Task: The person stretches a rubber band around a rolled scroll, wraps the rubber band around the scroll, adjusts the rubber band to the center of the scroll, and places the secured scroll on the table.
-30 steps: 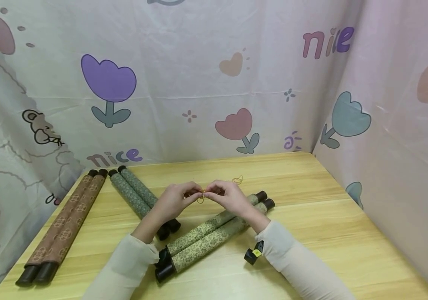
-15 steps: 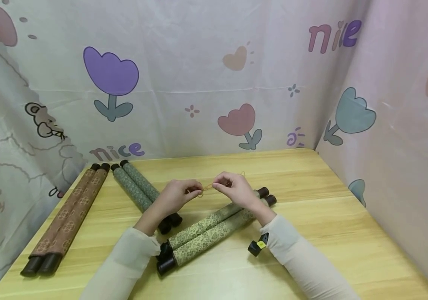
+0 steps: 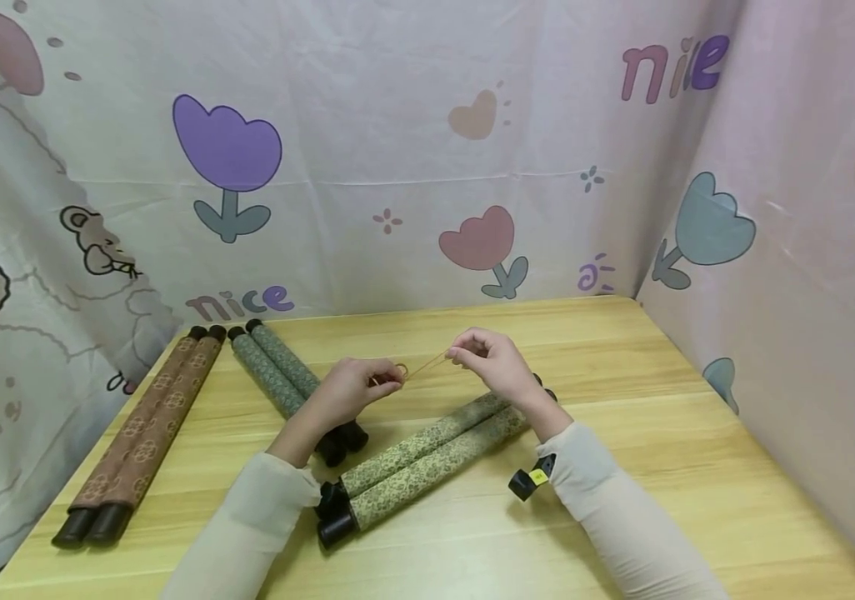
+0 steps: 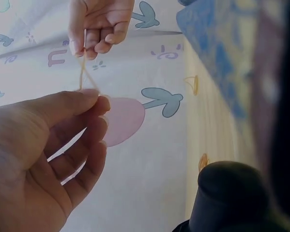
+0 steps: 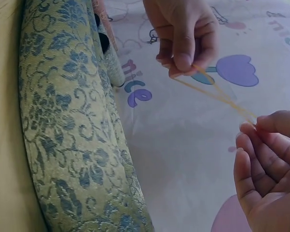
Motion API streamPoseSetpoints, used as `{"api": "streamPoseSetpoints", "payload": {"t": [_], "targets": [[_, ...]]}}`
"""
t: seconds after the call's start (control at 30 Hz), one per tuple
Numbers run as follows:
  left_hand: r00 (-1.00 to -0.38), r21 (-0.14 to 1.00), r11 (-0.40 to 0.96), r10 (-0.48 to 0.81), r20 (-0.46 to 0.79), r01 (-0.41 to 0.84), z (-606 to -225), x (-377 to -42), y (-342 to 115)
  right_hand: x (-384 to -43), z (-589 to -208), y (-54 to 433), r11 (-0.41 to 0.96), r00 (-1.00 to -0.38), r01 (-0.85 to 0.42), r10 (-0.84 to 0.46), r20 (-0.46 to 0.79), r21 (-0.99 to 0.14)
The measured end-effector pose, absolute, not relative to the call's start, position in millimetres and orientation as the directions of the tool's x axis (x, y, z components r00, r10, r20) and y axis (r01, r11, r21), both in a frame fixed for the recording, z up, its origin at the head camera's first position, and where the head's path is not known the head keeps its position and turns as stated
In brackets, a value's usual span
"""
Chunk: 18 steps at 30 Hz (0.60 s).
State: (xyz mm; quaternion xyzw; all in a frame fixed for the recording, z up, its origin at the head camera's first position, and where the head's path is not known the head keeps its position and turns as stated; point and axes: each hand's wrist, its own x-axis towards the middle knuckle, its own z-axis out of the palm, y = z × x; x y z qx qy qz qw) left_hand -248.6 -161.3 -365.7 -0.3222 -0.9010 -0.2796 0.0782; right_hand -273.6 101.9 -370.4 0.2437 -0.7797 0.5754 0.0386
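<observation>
A thin orange-yellow rubber band point(image 3: 427, 365) is stretched between the two hands, its strands crossing in the right wrist view. My left hand point(image 3: 356, 387) pinches one end between thumb and forefinger. Thumb and fingertips of my right hand point(image 3: 493, 360) pinch the other end, a little higher and farther right. Both hands are raised over a pair of yellow-green patterned scroll rolls point(image 3: 435, 458) with dark end caps, lying slanted on the table. In the right wrist view the patterned cloth point(image 5: 72, 125) of a roll fills the left side.
Two green rolls point(image 3: 277, 375) lie behind my left forearm. Two brown rolls point(image 3: 146, 425) lie along the left side of the wooden table point(image 3: 660, 500). Loose orange bands point(image 4: 192, 85) are on the tabletop. A black wrist camera point(image 3: 528, 479) hangs at my right cuff. Printed curtains stand behind.
The hands were together with fingertips touching. My right hand has moved right and up, drawing the rubber band out, while my left hand has stayed nearly in place.
</observation>
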Motion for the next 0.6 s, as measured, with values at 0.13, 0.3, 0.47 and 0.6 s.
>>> {"api": "streamPoseSetpoints", "payload": {"t": [0.13, 0.3, 0.47, 0.6], "targets": [[-0.747, 0.404, 0.629, 0.574, 0.335, 0.664, -365.6, -250.2, -163.5, -273.7, -369.4, 102.9, 0.204, -0.883, -0.416, -0.325, 0.339, -0.886], [-0.703, 0.322, 0.625, 0.612, 0.363, 0.711, -366.7, -250.1, -162.5, -270.9, -368.3, 101.4, 0.226, -0.879, -0.427, -0.328, 0.344, -0.875], [-0.681, 0.291, 0.620, 0.610, 0.406, 0.728, -367.4, -248.9, -160.8, -265.5, -366.4, 95.4, 0.287, -0.850, -0.482, -0.384, 0.361, -0.828], [-0.706, 0.326, 0.628, 0.586, 0.398, 0.706, -366.7, -246.9, -160.1, -260.8, -365.8, 90.6, 0.340, -0.815, -0.530, -0.460, 0.354, -0.777]]}}
